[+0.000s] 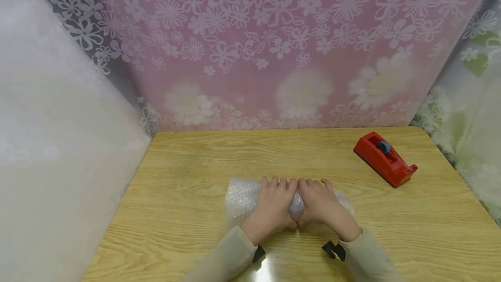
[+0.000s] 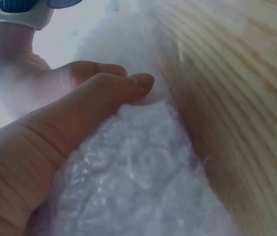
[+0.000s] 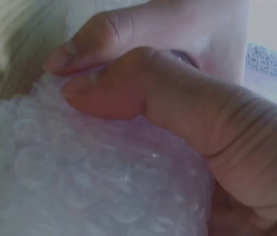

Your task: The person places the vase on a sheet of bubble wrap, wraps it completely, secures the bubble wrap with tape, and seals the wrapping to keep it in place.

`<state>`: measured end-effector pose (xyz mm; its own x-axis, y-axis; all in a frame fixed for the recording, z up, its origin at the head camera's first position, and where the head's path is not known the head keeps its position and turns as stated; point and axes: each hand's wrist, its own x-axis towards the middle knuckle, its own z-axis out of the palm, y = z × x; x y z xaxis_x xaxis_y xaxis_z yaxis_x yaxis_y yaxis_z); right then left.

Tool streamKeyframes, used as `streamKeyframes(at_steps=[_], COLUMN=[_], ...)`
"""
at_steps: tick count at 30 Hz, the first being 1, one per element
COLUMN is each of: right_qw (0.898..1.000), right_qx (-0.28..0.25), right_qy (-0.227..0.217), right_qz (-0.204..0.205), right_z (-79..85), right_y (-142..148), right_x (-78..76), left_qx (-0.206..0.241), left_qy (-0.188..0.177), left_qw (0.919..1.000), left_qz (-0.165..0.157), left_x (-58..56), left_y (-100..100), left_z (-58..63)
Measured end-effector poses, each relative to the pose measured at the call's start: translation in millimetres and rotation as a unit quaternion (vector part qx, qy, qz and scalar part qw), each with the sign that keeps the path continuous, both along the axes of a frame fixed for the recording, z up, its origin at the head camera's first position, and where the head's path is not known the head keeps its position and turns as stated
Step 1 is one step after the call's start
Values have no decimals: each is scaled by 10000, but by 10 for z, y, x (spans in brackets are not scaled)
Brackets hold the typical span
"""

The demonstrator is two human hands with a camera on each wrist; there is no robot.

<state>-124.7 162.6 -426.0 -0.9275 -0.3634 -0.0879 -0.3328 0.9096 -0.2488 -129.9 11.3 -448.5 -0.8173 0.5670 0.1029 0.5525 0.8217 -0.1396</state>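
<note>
Plastic bubble wrap (image 1: pixel 240 200), bundled into a lengthwise roll, lies near the middle of the wood-grain counter (image 1: pixel 188 160). Both hands grip it from above, partly closed: the left hand (image 1: pixel 272 201) and right hand (image 1: pixel 320 201) sit side by side, fingers curled over its far side, thumbs pressing the near side. Beyond them to the right rests a red tape dispenser (image 1: pixel 387 166) holding a blue tape roll (image 1: pixel 383 146).
</note>
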Motion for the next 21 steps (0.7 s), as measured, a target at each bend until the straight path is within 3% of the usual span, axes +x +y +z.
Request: streamKeyframes(at_steps=[6, 15, 21], right_qw=[9992, 9948, 9933], right_qx=[-104, -206, -253], right_qy=[-349, -962, -1084], right_qz=[158, 247, 325], right_z=[27, 5, 1], right_y=[24, 69, 94], right_x=[-98, -237, -299], left_qx=[134, 52, 31], left_qy=[-69, 119, 226], left_qw=[9999, 9999, 9997], left_qz=[58, 16, -60], left_x=[-25, -58, -85], left_y=[-10, -19, -47], left_z=[4, -18, -54])
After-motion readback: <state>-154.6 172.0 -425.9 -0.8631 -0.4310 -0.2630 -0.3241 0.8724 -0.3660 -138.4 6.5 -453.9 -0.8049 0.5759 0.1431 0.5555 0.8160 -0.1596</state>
